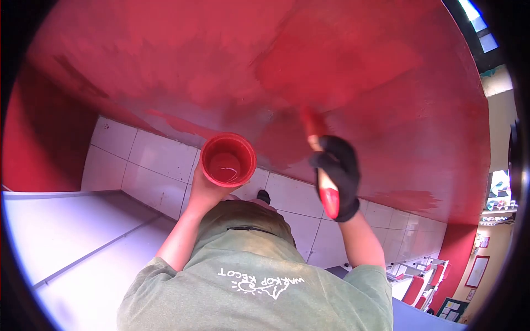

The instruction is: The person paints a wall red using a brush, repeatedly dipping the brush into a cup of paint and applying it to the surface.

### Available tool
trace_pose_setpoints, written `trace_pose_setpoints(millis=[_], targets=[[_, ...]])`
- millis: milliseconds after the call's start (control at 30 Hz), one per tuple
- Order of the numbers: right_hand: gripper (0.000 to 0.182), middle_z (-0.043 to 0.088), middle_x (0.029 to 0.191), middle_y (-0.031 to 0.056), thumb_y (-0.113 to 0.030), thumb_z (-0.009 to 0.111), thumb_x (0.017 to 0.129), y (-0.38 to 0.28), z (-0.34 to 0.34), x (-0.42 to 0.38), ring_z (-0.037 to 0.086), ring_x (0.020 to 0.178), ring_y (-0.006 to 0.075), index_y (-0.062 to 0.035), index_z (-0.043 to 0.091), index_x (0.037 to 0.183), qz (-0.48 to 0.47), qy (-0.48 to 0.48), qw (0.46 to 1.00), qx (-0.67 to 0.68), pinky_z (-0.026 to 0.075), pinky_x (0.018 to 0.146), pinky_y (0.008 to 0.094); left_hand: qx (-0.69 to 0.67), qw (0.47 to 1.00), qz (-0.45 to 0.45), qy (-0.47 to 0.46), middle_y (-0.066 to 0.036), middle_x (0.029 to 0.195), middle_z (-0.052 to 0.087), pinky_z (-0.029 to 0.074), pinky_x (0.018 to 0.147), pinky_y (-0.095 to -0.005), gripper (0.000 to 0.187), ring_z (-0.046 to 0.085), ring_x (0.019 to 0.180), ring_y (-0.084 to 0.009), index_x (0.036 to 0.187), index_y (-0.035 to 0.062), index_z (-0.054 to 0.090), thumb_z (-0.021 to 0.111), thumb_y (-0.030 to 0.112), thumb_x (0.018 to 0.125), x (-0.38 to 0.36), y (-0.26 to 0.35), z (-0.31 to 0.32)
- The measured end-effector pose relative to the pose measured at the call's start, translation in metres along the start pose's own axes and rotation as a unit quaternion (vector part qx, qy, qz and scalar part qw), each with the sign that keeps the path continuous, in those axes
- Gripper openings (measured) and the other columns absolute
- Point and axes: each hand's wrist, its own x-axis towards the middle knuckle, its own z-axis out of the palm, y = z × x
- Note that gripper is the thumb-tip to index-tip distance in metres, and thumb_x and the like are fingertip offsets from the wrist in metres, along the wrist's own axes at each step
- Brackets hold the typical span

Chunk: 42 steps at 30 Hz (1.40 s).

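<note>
My left hand [207,190] is bare and wraps round a red cup-shaped paint container [251,160], its mouth facing up at me. A little wet red paint shines at the bottom. In a black glove, my right hand [341,179] grips a paintbrush [328,190] by its pale wooden handle, whose end is red. The bristles are red and blurred, pointing up at the wall [353,60] and overlapping it in this view. Fresh, brighter red covers a patch above the brush, while duller, streaky red shows around it.
White floor tiles [154,157] run along the foot of the wall. A pale panelled surface [83,237] stands at the left. Red chairs and white tables [414,287] are at the lower right, with a framed board [476,271] beyond them.
</note>
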Motion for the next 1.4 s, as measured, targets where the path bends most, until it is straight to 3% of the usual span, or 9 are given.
trace_pose_setpoints(millis=[67, 200, 333, 533, 733, 967, 1033, 1267, 1400], targets=[[0.031, 0.059, 0.102, 0.0113, 0.003, 0.065, 0.066, 0.003, 0.008, -0.01, 0.057, 0.096, 0.0291, -0.0058, 0.062, 0.095, 0.081, -0.114, 0.99, 0.031, 0.045, 0.084, 0.0385, 0.002, 1.0, -0.008, -0.004, -0.009, 0.116, 0.057, 0.046, 0.089, -0.0348, 0.077, 0.055, 0.107, -0.0212, 0.119, 0.0069, 0.048, 0.088, 0.019, 0.054, -0.001, -0.002, 0.0], [0.029, 0.059, 0.099, 0.0132, 0.012, 0.061, 0.066, 0.012, -0.02, 0.022, 0.06, 0.086, 0.0293, -0.0025, 0.06, 0.092, 0.097, 0.033, 0.995, 0.011, 0.049, 0.076, 0.0351, 0.004, 1.0, 0.001, -0.011, -0.009, 0.115, 0.057, 0.046, 0.089, -0.0347, 0.076, 0.055, 0.107, -0.0208, 0.119, 0.0067, 0.048, 0.088, 0.018, 0.054, 0.0, -0.003, -0.001], [0.028, 0.057, 0.1, 0.0174, 0.01, 0.067, 0.059, -0.001, -0.051, 0.05, 0.06, 0.084, 0.0328, -0.003, 0.061, 0.083, -0.111, 0.156, 0.976, -0.101, 0.052, 0.072, 0.0404, -0.003, 1.0, 0.001, -0.007, -0.009, 0.114, 0.057, 0.046, 0.089, -0.0342, 0.076, 0.055, 0.107, -0.0203, 0.118, 0.0063, 0.048, 0.088, 0.017, 0.054, 0.002, -0.002, 0.001], [0.023, 0.056, 0.11, 0.0089, -0.008, 0.062, 0.069, 0.033, 0.02, -0.034, 0.052, 0.103, 0.033, -0.0144, 0.06, 0.091, -0.076, -0.061, 0.972, -0.215, 0.044, 0.088, 0.046, 0.006, 1.0, -0.008, -0.018, -0.008, 0.114, 0.056, 0.046, 0.089, -0.0343, 0.077, 0.054, 0.106, -0.02, 0.119, 0.0065, 0.047, 0.087, 0.011, 0.054, 0.001, 0.004, 0.002], [0.022, 0.057, 0.107, 0.0108, -0.006, 0.063, 0.068, 0.021, 0.035, -0.056, 0.053, 0.101, 0.0301, -0.0093, 0.061, 0.09, 0.016, -0.174, 0.983, -0.059, 0.044, 0.087, 0.0422, -0.003, 1.0, 0.0, -0.009, -0.007, 0.115, 0.055, 0.046, 0.089, -0.0347, 0.078, 0.054, 0.106, -0.02, 0.12, 0.0066, 0.045, 0.086, 0.007, 0.053, 0.003, 0.0, -0.001], [0.021, 0.057, 0.106, 0.0161, 0.006, 0.061, 0.076, -0.005, -0.062, 0.067, 0.06, 0.085, 0.0298, -0.0042, 0.062, 0.095, 0.053, 0.205, 0.975, 0.061, 0.051, 0.075, 0.0358, 0.004, 1.0, -0.005, -0.025, -0.009, 0.116, 0.056, 0.045, 0.09, -0.0343, 0.078, 0.054, 0.107, -0.0206, 0.12, 0.0067, 0.046, 0.087, 0.015, 0.054, 0.003, -0.002, 0.004], [0.022, 0.057, 0.106, 0.0187, 0.001, 0.067, 0.071, -0.007, -0.078, 0.084, 0.061, 0.086, 0.0303, -0.0066, 0.063, 0.092, -0.193, 0.221, 0.933, -0.208, 0.053, 0.074, 0.0375, 0.0, 0.999, -0.009, -0.031, -0.009, 0.116, 0.056, 0.045, 0.09, -0.0343, 0.078, 0.054, 0.107, -0.0206, 0.12, 0.0067, 0.046, 0.087, 0.015, 0.054, 0.003, 0.001, 0.005], [0.024, 0.06, 0.102, 0.0093, -0.008, 0.064, 0.066, 0.005, -0.006, 0.006, 0.056, 0.096, 0.0318, -0.0119, 0.062, 0.089, -0.04, -0.085, 0.985, -0.143, 0.048, 0.08, 0.044, 0.006, 1.0, 0.009, -0.015, -0.009, 0.114, 0.057, 0.046, 0.089, -0.0345, 0.078, 0.055, 0.106, -0.0209, 0.119, 0.0064, 0.047, 0.087, 0.015, 0.054, 0.001, -0.003, 0.002], [0.023, 0.057, 0.107, 0.013, -0.005, 0.066, 0.066, -0.012, -0.036, 0.035, 0.057, 0.091, 0.032, -0.0091, 0.062, 0.089, -0.11, -0.074, 0.984, -0.122, 0.048, 0.079, 0.0442, 0.004, 1.0, 0.009, -0.018, -0.009, 0.114, 0.057, 0.046, 0.09, -0.0345, 0.077, 0.055, 0.106, -0.0209, 0.119, 0.0062, 0.047, 0.087, 0.015, 0.053, 0.001, -0.007, 0.0]])
